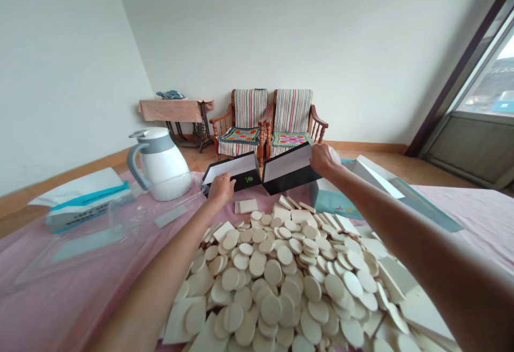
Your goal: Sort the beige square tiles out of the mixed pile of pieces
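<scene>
Beyond a heap of cream-coloured flat pieces (273, 272), mostly round discs with some squares, two black box parts with white insides stand side by side. My left hand (221, 187) is closed on the near side of the left black box part (246, 180), which bears a small green mark. The right black box part (287, 181) is tilted, its right end raised, and my right hand (324, 159) grips that end. The two parts meet or nearly meet at their inner corners. My fingertips on the far sides are partly hidden.
A white and grey jug (164, 167) stands at the left on the pink cloth (36, 309). Near it lie a blue and white packet (90, 199) and clear plastic packaging (86, 245). A pale teal box (335, 199) sits behind my right forearm. Two wooden armchairs (249, 111) stand beyond.
</scene>
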Tool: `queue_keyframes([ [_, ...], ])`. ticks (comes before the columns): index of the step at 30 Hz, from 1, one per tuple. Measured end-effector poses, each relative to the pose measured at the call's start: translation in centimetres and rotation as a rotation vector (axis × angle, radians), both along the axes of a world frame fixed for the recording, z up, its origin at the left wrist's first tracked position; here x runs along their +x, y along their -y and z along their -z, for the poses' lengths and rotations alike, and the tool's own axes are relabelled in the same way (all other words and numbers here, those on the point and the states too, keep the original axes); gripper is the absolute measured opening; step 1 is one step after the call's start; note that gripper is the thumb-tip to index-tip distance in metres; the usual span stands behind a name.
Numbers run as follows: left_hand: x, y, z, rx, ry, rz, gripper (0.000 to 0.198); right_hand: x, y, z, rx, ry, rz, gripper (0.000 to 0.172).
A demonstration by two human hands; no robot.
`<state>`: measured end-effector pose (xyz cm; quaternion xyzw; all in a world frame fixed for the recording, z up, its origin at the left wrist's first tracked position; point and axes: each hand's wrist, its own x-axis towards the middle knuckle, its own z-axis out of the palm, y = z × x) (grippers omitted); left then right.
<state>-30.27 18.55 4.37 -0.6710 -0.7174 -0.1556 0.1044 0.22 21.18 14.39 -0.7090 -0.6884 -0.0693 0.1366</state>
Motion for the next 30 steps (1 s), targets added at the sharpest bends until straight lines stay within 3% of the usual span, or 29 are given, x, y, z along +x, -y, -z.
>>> queue_keyframes([
  [9, -1.1, -0.4, 0.9, -0.138, -0.095, 0.007, 0.033, -1.5, -1.3, 0.6, -0.039, -0.034, 0.012, 0.033],
  [15, -0.8, -0.3, 0.1, -0.231, -0.145, -0.035, 0.035, -1.8, -1.5, 0.9, -0.083, -0.071, 0.029, 0.031],
  [20, -0.3, -0.1, -0.4, -0.282, -0.169, -0.055, 0.034, -1.6, -1.6, 2.7, -0.155, -0.1, 0.037, 0.022],
  [27, -0.4, 0.4, -0.1, -0.304, -0.204, 0.015, 0.034, -0.3, -1.1, 3.8, -0.088, -0.052, 0.066, 0.033],
  [30, -0.7, 0.1, 0.0, -0.318, -0.21, 0.046, 0.034, 0.9, -0.3, 4.3, -0.134, -0.023, 0.08, 0.036],
])
